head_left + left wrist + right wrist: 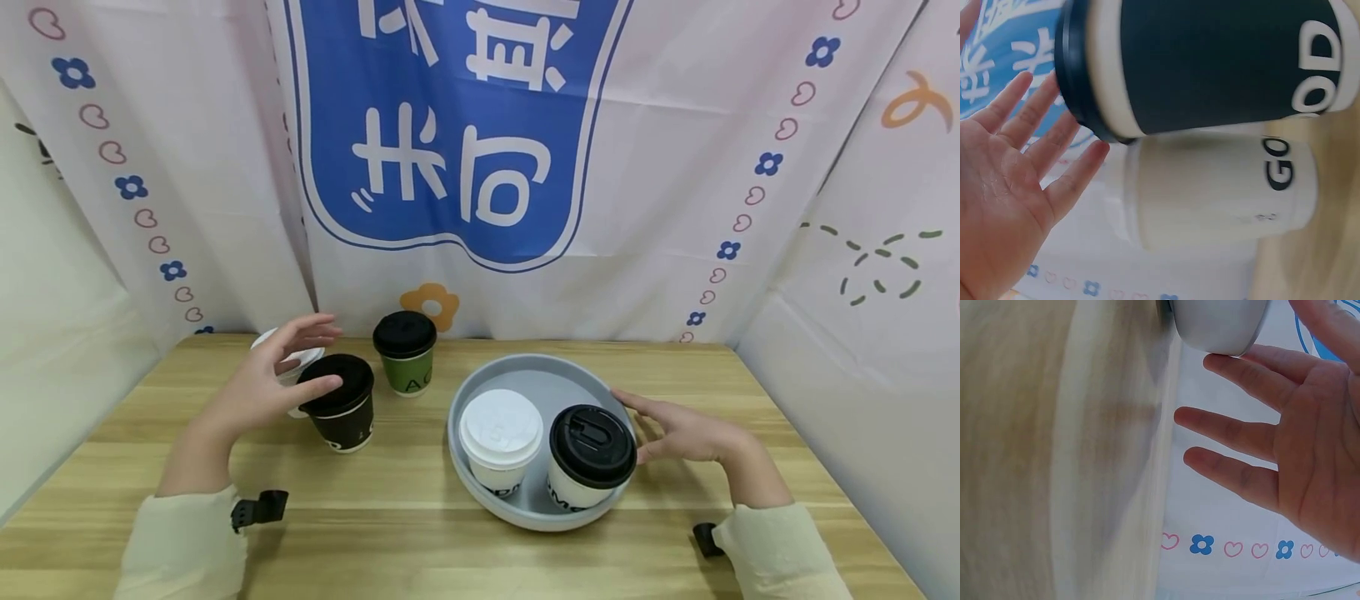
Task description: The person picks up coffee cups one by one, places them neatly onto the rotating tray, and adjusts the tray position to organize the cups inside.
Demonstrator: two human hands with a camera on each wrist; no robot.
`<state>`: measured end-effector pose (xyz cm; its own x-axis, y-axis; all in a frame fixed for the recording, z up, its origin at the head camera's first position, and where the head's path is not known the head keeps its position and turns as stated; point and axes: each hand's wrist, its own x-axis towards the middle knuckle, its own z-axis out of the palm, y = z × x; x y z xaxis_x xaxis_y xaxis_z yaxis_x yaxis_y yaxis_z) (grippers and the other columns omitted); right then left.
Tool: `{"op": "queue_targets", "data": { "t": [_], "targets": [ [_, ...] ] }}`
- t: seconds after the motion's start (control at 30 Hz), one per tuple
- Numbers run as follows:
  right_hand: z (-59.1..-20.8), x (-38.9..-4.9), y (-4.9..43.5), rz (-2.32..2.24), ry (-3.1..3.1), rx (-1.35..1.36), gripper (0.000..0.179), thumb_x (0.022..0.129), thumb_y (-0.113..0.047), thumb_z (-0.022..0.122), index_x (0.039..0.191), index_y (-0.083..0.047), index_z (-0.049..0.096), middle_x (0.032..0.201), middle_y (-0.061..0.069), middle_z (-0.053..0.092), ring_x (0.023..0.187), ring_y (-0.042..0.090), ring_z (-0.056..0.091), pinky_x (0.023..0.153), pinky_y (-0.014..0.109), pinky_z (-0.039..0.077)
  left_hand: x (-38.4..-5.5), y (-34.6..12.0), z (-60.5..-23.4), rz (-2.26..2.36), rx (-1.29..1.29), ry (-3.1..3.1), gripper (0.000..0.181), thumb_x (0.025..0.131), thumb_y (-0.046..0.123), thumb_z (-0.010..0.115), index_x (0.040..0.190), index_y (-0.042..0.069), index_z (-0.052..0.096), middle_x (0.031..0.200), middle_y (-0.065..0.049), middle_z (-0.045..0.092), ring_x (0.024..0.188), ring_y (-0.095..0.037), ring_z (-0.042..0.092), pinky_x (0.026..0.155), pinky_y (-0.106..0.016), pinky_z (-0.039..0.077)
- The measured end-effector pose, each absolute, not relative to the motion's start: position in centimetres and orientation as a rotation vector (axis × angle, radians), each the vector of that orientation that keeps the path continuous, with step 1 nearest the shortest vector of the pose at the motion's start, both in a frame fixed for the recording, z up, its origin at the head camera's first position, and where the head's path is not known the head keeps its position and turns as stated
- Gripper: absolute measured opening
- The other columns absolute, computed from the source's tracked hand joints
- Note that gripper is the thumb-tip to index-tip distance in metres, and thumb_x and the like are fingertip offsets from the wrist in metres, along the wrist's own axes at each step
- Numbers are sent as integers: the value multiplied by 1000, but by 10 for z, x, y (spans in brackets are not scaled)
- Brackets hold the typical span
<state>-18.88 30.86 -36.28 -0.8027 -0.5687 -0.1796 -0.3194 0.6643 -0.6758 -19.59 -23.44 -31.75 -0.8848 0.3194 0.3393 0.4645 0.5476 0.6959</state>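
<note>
My left hand (262,385) hovers with fingers spread beside a dark paper cup (343,423) with a black lid. In the left wrist view its fingertips are right at that lid, and a white cup (1216,194) stands next to the dark one. At the right, my right hand (686,429) has its straightened fingers against the rim of a round grey tray (536,373). The tray bears a white-lidded cup (500,437) and a white cup with a black lid (592,450). The right wrist view shows the fingertips at the tray's outer side (1219,325).
A green cup (408,373) with a black lid stands farther back, between the dark cup and the tray. Behind the wooden table (360,533) hangs a white cloth (660,217) with a blue printed panel. White walls enclose both sides.
</note>
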Motion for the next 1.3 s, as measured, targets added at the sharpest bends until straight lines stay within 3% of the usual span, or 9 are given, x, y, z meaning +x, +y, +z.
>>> {"op": "queue_targets", "data": {
  "t": [0.27,0.63,1.1,1.3],
  "targets": [
    [-363,-188,308,-921,2503,-692,95,84,-26,76,156,1,21,160,30,20,146,55,13,113,71,15,-201,-239,-330,-1280,-635,-2635,68,92,23,73,150,18,38,141,-11,52,132,-38,48,106,-67,35],
    [-359,-186,308,-921,2508,-684,95,84,-27,76,156,2,22,160,30,21,146,55,13,113,71,16,-202,-238,-337,-1301,-647,-2697,72,90,22,74,150,12,35,144,-15,50,136,-40,43,110,-64,32],
    [-361,-186,309,-936,2500,-714,95,84,-27,76,155,5,21,159,31,21,146,55,14,113,71,15,-206,-242,-346,-1303,-699,-2782,79,88,21,77,151,9,31,150,-21,43,136,-43,42,102,-63,41],
    [-362,-187,309,-931,2508,-720,95,84,-28,76,155,5,22,159,31,22,146,55,15,113,71,16,-206,-248,-348,-1324,-680,-2830,83,85,22,79,153,11,31,148,-22,44,132,-42,46,98,-50,48]
  ]
}}
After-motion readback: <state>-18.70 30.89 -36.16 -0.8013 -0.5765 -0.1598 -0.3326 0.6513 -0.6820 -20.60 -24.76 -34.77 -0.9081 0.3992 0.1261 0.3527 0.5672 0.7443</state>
